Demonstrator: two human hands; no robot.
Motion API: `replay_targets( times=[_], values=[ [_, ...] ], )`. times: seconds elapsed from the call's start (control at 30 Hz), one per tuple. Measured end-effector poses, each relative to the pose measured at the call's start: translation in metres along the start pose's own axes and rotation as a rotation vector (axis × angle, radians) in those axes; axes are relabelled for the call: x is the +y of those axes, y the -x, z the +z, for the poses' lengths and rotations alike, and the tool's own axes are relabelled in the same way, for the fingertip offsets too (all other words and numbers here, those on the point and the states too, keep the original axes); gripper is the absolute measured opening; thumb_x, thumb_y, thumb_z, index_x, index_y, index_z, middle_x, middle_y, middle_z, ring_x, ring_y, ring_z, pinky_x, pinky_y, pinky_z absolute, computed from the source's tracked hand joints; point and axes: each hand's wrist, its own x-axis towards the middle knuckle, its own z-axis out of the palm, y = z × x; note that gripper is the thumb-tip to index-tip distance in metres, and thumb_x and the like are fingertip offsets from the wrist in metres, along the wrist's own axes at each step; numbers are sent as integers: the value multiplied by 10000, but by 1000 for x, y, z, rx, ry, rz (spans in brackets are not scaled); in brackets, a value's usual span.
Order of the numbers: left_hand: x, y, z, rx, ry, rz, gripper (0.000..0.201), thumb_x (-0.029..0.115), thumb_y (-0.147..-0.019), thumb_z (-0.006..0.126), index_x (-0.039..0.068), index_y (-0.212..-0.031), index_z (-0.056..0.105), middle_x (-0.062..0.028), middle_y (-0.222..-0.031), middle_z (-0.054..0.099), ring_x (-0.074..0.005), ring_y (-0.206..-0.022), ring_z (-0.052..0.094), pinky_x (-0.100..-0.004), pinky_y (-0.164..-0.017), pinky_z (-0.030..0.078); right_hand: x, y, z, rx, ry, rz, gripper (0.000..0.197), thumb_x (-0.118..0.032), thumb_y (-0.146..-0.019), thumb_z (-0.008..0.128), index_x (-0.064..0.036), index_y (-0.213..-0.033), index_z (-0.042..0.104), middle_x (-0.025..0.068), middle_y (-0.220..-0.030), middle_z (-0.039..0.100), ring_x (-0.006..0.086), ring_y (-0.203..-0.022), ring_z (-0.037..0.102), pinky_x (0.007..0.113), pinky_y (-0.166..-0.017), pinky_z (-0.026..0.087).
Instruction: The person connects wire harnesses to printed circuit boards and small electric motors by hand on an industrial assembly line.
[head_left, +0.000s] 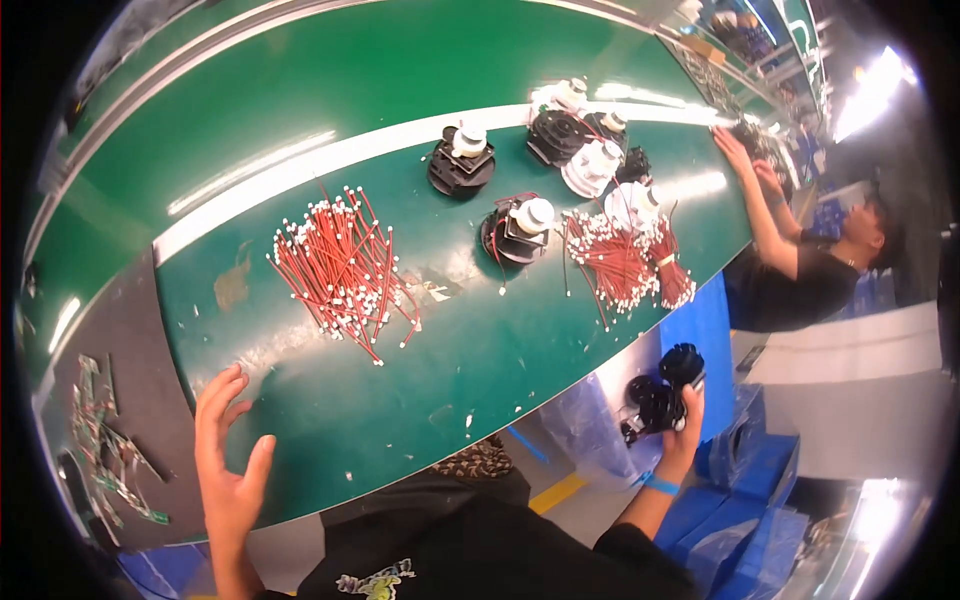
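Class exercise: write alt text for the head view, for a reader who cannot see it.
A person's right hand holds black round parts beside a green bench; the left hand hovers open at its edge. On it lie red wires and black-and-white parts.

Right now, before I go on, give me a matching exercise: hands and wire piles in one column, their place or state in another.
Things:
1. left hand
2. right hand
3. loose red wires
4. tied red wire bundle

Places or states:
A. beside the white-topped black parts
B. open, empty, at the near edge of the green belt
C. spread at mid-belt
D. holding black parts below the belt

Pairs: 1-B, 2-D, 3-C, 4-A
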Motion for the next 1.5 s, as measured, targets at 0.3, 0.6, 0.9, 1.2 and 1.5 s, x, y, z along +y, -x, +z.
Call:
replay_targets(
  times=[0.3, 0.6, 0.9, 1.2, 1.5],
  values=[
    [5, 25, 66, -107, 150, 59, 401, 45, -766, 665, -2, -1150, 563, -185, -1292, 484, -304, -1157, 530, -375, -967, 427, -69, 21, 182, -577, 1041, -394, 664, -183, -597, 862, -10, -1140, 523, 131, -999, 623, 186, -886, 618, 312, -807, 498],
    [1, 20, 87, 50, 310, 55, 405, -9, -776, 619, 0, -1173, 541, -197, -1324, 448, -294, -1113, 528, -349, -869, 474, -52, 1, 244, -641, 1303, -547, 896, -384, -571, 875, -94, -1309, 458, 106, -843, 659, 238, -767, 673, 330, -665, 526],
    [4, 23, 78, -45, 142, 59, 332, 58, -827, 632, 10, -1148, 562, -160, -1286, 485, -295, -1104, 558, -373, -923, 457, -20, 26, 251, -452, 1192, -921, 790, -395, -581, 861, -68, -1231, 552, 77, -921, 638, 235, -800, 622, 332, -631, 492],
    [-5, 40, 27, 257, -37, 236, 92, 83, -744, 749, 75, -816, 691, -47, -894, 658, -222, -955, 637, -378, -880, 478, 22, 26, 194, -329, 541, -647, 445, -189, -937, 550, 45, -1302, 446, 168, -1241, 534, 245, -1106, 546, 331, -905, 436],
    [-48, 114, -161, 785, -1229, -519, 295, 253, -928, 561, -33, -895, 623, -121, -937, 647, -252, -806, 601, -347, -724, 463, 35, 39, 205, -389, 523, -507, 572, 8, -785, 632, 33, -1321, 434, 176, -1278, 493, 241, -1176, 496, 337, -1011, 374]
  ],
)
